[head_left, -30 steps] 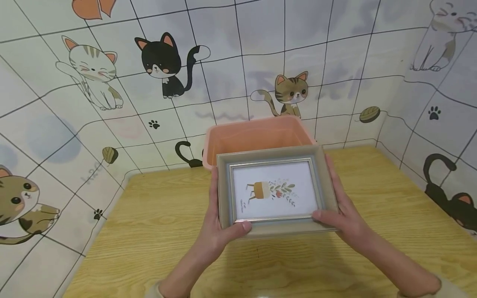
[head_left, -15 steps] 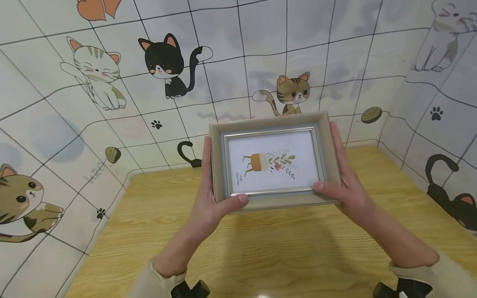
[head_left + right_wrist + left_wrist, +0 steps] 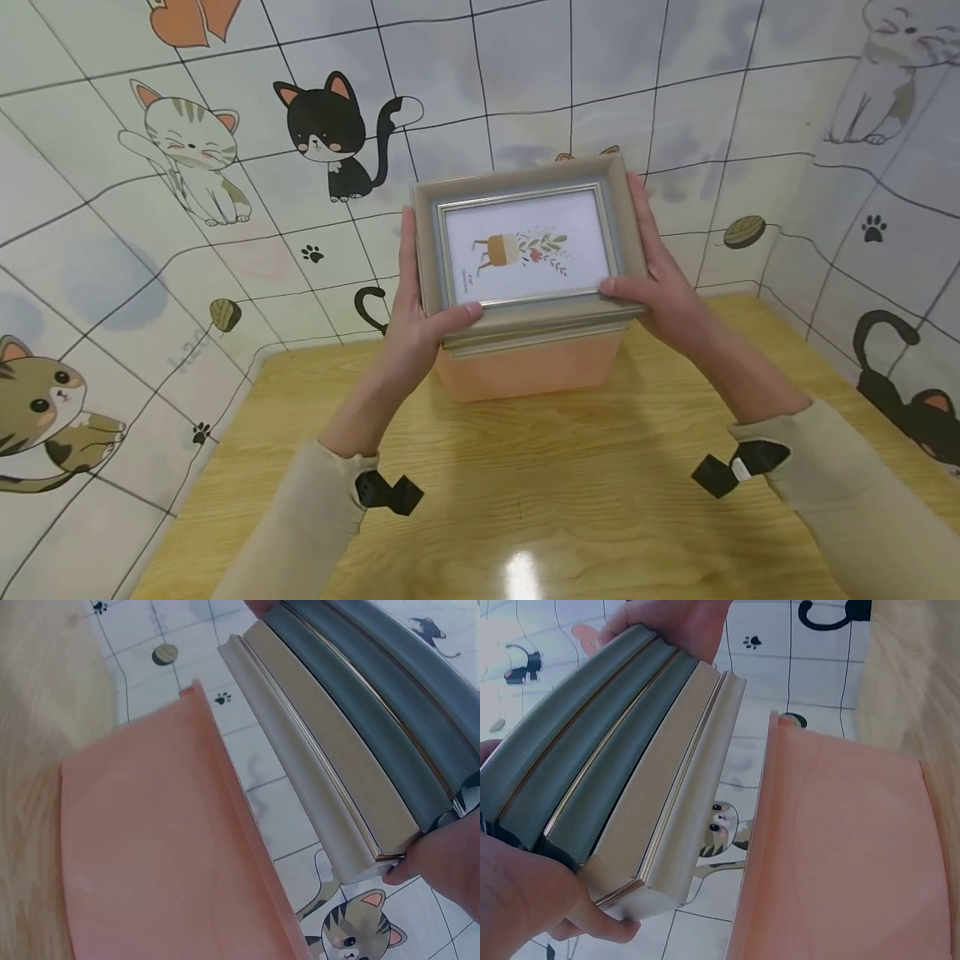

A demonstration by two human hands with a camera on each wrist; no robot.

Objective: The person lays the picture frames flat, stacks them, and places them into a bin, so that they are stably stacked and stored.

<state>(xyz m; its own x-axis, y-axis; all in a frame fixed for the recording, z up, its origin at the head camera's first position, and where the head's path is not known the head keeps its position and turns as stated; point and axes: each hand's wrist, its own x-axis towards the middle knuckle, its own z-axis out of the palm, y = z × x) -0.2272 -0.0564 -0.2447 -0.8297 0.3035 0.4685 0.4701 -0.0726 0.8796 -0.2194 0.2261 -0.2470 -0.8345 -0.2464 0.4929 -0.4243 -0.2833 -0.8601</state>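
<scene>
Both hands hold a stack of several picture frames (image 3: 525, 242) level above a pink bin (image 3: 532, 367). The top one has a beige-silver border and a print of a potted plant, turned sideways. My left hand (image 3: 420, 321) grips the left end, thumb over the near rim; my right hand (image 3: 660, 287) grips the right end the same way. In the left wrist view, dark green-grey frames (image 3: 585, 739) lie against a tan and a cream one (image 3: 697, 765). The right wrist view shows the same layers beside the bin's wall (image 3: 165, 825). In the head view, the stack hides the bin's opening.
The bin stands on a wood-grain table (image 3: 487, 483) near the back wall (image 3: 480, 92), which has printed cats and grid lines. A second wall (image 3: 870, 217) closes the right side. Small black devices (image 3: 390, 492) sit on both wrists.
The stack has moved forward and upward in the head view, both hands keeping their hold. The bin's front wall now shows below it, where earlier the bin's opening showed behind it.
</scene>
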